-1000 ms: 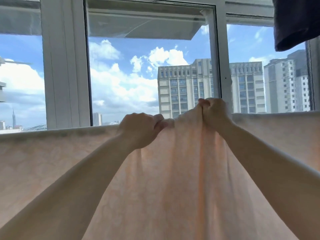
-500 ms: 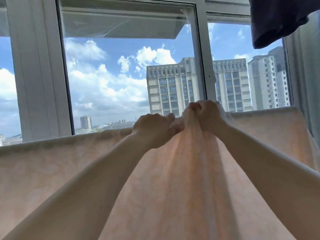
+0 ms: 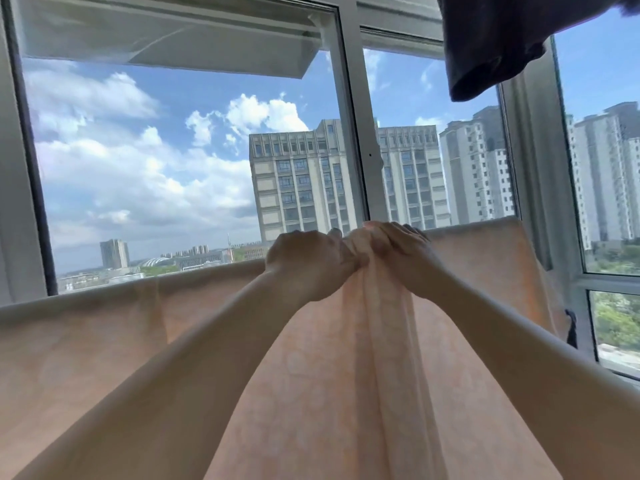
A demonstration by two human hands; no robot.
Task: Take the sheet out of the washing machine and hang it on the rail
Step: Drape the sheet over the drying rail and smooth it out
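Observation:
A pale peach sheet (image 3: pixel 104 348) hangs spread across the lower view in front of the window, its top edge running left to right over a rail that it hides. Both arms reach forward to that top edge. My left hand (image 3: pixel 308 261) grips a bunch of the sheet's fabric at the middle. My right hand (image 3: pixel 398 254) grips the same bunch right beside it, knuckles almost touching the left hand. Gathered folds run straight down from the two hands.
A large window with white frames (image 3: pixel 356 140) stands close behind the sheet, with high-rise buildings outside. A dark garment (image 3: pixel 502 43) hangs at the top right. The sheet's right end (image 3: pixel 519 271) stops near a grey curtain (image 3: pixel 536 168) by the right window.
My hands have drawn closer together, gathering more fabric between them into a tighter bunch. The view has turned to the right, so the sheet's right end shows.

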